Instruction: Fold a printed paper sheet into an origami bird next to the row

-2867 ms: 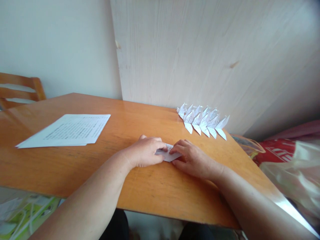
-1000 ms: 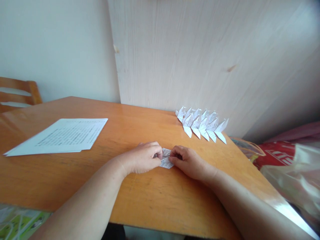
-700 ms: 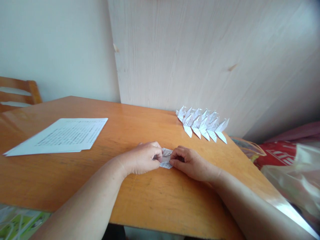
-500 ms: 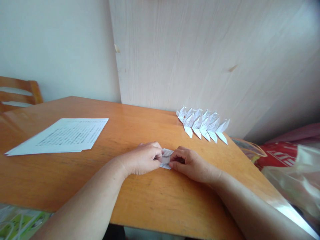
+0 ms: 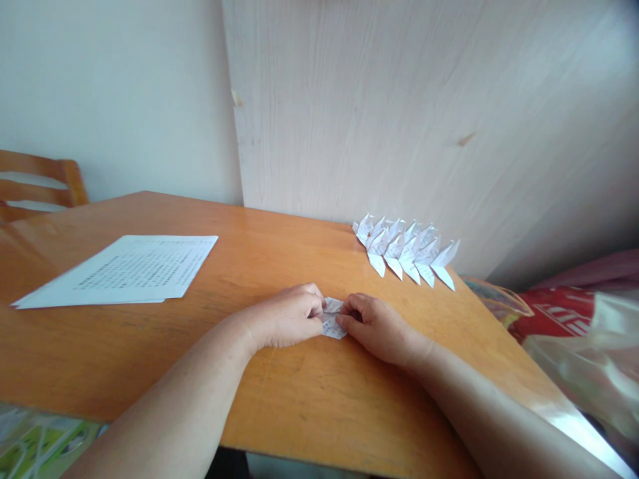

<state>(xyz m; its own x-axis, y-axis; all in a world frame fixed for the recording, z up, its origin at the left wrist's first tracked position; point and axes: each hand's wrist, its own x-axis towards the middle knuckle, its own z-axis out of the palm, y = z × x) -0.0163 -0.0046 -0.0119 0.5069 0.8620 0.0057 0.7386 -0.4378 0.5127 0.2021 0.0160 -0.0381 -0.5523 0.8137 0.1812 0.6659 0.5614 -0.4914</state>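
Note:
A small folded piece of printed paper lies on the wooden table between my two hands. My left hand is closed on its left side, the fingers curled and the thumb low. On the other side my right hand pinches the right edge between thumb and fingers. Both hands rest low against the tabletop and hide the ends of the paper. A crease runs across the part that shows.
Several folded paper pieces with upright points stand in rows at the table's back right. A stack of printed sheets lies at the left. Bags sit beyond the right edge, and a wooden chair stands far left.
The near flap of the folded paper now covers more of its middle, where a plain strip showed before. My right hand has shifted slightly left; my left hand is almost still.

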